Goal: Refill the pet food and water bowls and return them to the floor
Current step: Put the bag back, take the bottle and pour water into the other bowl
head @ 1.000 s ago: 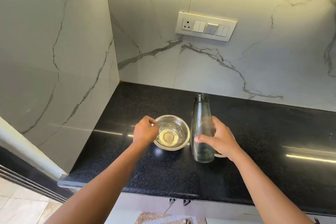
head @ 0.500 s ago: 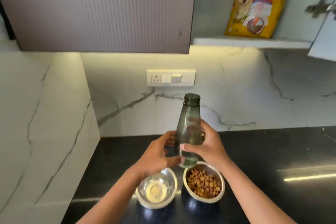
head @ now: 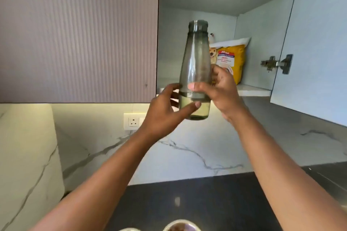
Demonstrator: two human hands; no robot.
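Smoky glass bottle (head: 195,65), capped and nearly drained, is gripped upright by both the left hand (head: 165,107) and right hand (head: 220,88) before the open cupboard, while the bowls, seemingly filled, await the floor.

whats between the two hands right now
In the head view, a tinted bottle with a little water at the bottom is upright between the left hand and right hand, both gripping its lower part.
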